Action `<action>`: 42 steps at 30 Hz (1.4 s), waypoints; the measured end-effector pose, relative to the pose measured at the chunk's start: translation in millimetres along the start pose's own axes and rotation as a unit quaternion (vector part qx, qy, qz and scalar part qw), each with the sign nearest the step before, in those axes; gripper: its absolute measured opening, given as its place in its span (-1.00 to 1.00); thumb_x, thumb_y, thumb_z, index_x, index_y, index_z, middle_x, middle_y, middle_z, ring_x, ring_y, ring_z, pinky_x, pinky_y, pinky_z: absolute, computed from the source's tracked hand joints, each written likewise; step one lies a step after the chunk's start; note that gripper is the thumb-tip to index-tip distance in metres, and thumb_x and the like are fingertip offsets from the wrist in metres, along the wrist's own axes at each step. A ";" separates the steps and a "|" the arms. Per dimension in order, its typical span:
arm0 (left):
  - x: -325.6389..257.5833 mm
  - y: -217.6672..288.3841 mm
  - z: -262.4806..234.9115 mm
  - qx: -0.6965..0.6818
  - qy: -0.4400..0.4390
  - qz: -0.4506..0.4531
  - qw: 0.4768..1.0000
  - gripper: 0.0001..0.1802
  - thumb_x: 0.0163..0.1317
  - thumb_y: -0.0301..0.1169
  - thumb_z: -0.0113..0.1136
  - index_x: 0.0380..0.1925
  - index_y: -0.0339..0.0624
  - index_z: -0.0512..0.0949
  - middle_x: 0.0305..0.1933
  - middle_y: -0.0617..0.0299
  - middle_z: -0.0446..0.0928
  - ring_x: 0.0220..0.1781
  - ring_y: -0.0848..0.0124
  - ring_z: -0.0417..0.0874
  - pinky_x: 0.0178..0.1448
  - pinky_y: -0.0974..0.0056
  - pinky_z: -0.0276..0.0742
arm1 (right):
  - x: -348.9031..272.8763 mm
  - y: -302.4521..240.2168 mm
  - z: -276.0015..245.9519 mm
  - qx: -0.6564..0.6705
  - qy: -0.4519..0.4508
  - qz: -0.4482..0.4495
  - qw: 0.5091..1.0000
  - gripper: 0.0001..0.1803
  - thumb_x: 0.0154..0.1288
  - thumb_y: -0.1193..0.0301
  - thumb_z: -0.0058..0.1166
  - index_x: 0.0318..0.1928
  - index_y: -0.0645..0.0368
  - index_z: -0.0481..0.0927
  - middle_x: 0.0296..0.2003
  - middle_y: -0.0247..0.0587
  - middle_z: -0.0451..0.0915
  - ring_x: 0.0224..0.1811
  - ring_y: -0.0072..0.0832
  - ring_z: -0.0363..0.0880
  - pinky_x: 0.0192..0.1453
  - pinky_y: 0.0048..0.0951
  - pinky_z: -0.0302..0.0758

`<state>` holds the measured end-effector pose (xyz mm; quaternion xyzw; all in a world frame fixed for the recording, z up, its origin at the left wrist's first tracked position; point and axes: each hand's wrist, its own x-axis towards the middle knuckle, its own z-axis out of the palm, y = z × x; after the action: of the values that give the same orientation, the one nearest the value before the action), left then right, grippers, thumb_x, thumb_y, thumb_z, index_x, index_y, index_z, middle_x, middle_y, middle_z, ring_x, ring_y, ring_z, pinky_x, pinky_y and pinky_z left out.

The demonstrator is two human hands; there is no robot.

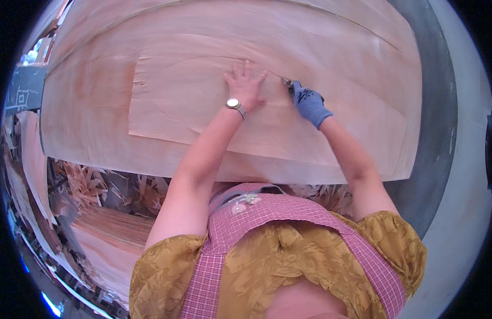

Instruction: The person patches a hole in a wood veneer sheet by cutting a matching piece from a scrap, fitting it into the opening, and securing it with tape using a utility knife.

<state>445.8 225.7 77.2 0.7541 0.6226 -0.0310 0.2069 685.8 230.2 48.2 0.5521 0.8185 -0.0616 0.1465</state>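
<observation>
Past the near left corner of the tabletop (440,106), scraps of thin wood (84,183), with stacked sheets (113,234) nearer the body. Spread over most of the tabletop from its left edge, a large wood sheet (89,101); on it, across the middle, a smaller sheet (278,127), long axis running left to right with a dip toward the near right corner. Pressed flat on the smaller sheet, the bare left hand (246,89), watch (233,103) at the wrist, fingers spread apart, clasping nothing. Just to the right, toward the smaller sheet's far side, a small metal-tipped tool (286,83), jutting from the right grip toward the far left: pointing at the far edge, long axis slanting from near right to far left, oblique to the smaller sheet's length. Contact at the tip too small to tell. Clamped around the mostly hidden handle, the blue-gloved right hand (311,105), nearer to the tool than the left. Farther right, a dark bare strip along the tabletop's right edge.
</observation>
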 end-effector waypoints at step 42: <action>-44.5 -45.8 40.2 -0.125 0.166 0.110 0.972 -0.23 0.29 -0.26 0.15 0.44 -0.22 0.11 0.19 -0.02 0.49 0.23 0.06 0.46 0.25 0.00 0.38 | -394.1 -145.5 -24.5 0.205 0.010 0.268 0.941 -0.70 0.23 0.34 0.24 -0.01 -0.02 0.64 -0.13 -0.24 0.70 -0.13 -0.16 0.66 -0.01 -0.19 0.57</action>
<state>400.7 176.7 41.5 0.7807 0.5603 0.1956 0.1959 684.4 -168.1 183.9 0.7696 0.6114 -0.1811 0.0332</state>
